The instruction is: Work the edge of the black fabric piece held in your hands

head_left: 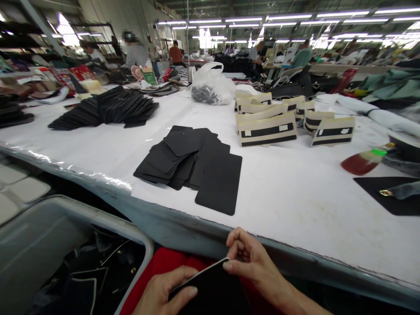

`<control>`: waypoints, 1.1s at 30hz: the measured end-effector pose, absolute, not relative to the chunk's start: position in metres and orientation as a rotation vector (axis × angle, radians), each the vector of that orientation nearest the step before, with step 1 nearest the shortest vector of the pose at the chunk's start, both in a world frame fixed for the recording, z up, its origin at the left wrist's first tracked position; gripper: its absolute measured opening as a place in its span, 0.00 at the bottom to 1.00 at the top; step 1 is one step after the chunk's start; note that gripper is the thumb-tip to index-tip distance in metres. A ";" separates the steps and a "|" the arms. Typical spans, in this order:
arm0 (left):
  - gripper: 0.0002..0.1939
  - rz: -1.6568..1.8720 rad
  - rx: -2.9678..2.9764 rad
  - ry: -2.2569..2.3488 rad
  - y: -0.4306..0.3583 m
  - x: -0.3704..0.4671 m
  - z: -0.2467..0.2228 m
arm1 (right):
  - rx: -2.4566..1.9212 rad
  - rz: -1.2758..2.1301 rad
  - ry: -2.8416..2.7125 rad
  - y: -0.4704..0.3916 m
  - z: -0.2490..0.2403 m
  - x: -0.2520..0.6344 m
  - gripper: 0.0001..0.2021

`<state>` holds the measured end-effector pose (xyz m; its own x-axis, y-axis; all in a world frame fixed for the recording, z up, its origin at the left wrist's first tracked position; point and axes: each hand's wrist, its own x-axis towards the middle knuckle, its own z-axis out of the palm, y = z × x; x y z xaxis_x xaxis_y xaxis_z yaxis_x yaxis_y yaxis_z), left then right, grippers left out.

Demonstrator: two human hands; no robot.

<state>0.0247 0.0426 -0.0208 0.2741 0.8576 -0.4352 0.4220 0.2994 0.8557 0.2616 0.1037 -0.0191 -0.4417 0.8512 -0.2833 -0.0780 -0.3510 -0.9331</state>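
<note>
Below the table's front edge, my left hand (pixel 169 288) grips a black flat panel (pixel 213 293) with a pale edge, thumb on top and fingers behind. At the panel's upper right corner, my right hand (pixel 251 258) pinches the edge between thumb and curled fingers. The panel's lower part runs out of view. On the white table (pixel 288 188) ahead lies a loose, fanned pile of black rounded-corner pieces (pixel 187 157). One black piece (pixel 221 183) lies out at the pile's near right side.
A grey bin (pixel 138 236) with black trimmed pieces stands at lower left. Behind are a larger black stack (pixel 105 107), a white plastic bag (pixel 213 85) and beige pieces with black strips (pixel 267 130). A red bottle (pixel 362 161) lies at right. Several people work farther back.
</note>
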 end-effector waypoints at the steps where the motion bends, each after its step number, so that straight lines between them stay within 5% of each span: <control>1: 0.14 0.452 1.313 1.359 0.044 0.029 -0.019 | -1.075 1.860 -1.231 0.104 -0.021 0.263 0.17; 14: 0.13 0.536 1.202 1.454 0.045 0.046 -0.012 | -1.059 1.531 -2.300 0.119 0.017 0.256 0.06; 33: 0.09 0.510 1.265 1.336 0.053 0.047 -0.009 | -1.068 1.616 -2.255 0.125 0.007 0.271 0.10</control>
<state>0.0470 0.0533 -0.0091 0.2525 0.8696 -0.4243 0.3659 0.3201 0.8739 0.2706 0.1248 0.0074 -0.7295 0.6328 -0.2598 0.4494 0.1570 -0.8794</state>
